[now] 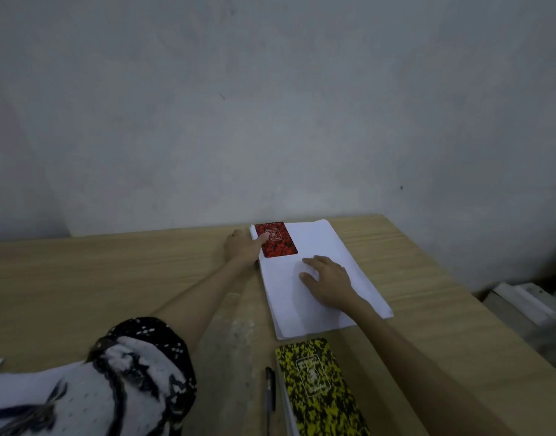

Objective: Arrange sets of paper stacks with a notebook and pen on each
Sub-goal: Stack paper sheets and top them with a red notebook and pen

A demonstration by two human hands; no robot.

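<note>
Left hand (242,247) lies at the far left corner of the paper stack (317,272), fingers fairly straight, one fingertip touching the red notebook's (276,239) cover. No pinch visible; looks like nudging or squaring it. Right hand (328,281) rests flat on the middle of the same stack, fingers spread loosely and pressing the sheets down.

Red notebook lies on the far left corner of the stack, spiral edge away from the person, about flush with the stack's left edge. No pen visible on this stack; something dark peeks out at the left edge under the left wrist, can't tell what.

Nearer the person, a yellow notebook (320,388) rests on what seems to be another stack, mostly hidden, with a black pen (269,390) just beside its left edge on the desk (113,278).

Risks, my read: sheets are already slightly fanned at the right and near edges, so a sideways push from the right palm could skew them more. Notebook sits so close to the corner that a further nudge left would overhang it. Left sleeve (138,372) hangs low near loose paper at the left; reaching back for the pen could drag it.
</note>
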